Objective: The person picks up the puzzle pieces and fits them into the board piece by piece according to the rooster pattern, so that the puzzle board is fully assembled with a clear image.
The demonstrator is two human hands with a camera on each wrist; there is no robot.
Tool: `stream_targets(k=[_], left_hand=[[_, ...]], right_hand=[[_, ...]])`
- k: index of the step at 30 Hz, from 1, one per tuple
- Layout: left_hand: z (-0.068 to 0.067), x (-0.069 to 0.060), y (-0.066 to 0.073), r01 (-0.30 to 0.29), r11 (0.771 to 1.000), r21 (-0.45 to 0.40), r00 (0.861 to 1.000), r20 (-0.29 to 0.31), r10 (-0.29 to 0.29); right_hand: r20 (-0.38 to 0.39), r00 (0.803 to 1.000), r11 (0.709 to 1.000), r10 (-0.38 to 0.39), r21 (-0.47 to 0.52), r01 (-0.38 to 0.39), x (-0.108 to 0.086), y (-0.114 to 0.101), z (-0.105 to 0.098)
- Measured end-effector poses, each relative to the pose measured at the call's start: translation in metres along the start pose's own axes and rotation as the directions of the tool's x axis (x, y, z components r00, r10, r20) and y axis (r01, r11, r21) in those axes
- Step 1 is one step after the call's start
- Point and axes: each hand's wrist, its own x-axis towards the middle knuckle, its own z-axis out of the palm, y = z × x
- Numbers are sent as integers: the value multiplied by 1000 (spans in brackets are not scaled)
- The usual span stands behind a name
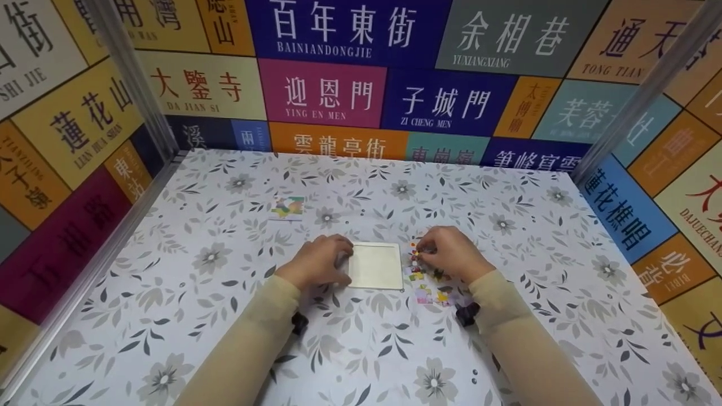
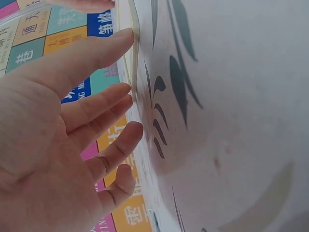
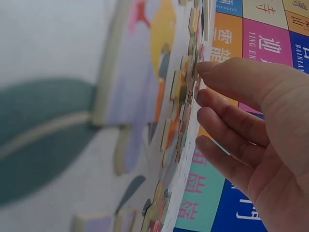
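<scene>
Left fingers [image 2: 98, 105] spread beside one tray [image 1: 377, 266], right fingers [image 3: 232, 115] at at-least-five puzzle pieces [image 1: 416, 276], pinch unclear

A small booth-like enclosure, its wider setting unclear: multicoloured walls [image 1: 327, 93] printed with Chinese place names and romanised spellings stood behind and on both sides of a white tabletop [image 1: 395, 349] patterned with grey flowers and leaves, with upright posts [image 1: 641, 96] at the back corners.

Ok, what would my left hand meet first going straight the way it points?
The tray. Your left hand is at its left edge, apparently touching it, though exact contact is hard to judge. Beyond it lie puzzle pieces.
</scene>
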Motion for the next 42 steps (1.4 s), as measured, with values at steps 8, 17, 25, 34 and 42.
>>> stream_targets(k=[8, 17, 25, 34, 42], left_hand=[[0, -2, -2, -38, 999, 9, 999, -21, 38], [0, -3, 1, -18, 1000, -13, 1000, -8, 18], [-1, -3, 4, 12, 1000, -14, 1000, 9, -12], [0, 2, 5, 43, 999, -26, 999, 18, -43], [1, 0, 3, 34, 999, -5, 999, 13, -33]], right_hand=[[-20, 1000, 1000, -22, 8, 22, 0, -13, 2], [-46, 990, 991, -134, -8, 134, 5, -29, 11], [-13, 983, 983, -182, 3, 182, 14, -46, 18], [5, 973, 972, -232, -23, 232, 22, -58, 24], [43, 969, 968, -244, -45, 246, 31, -66, 32]])
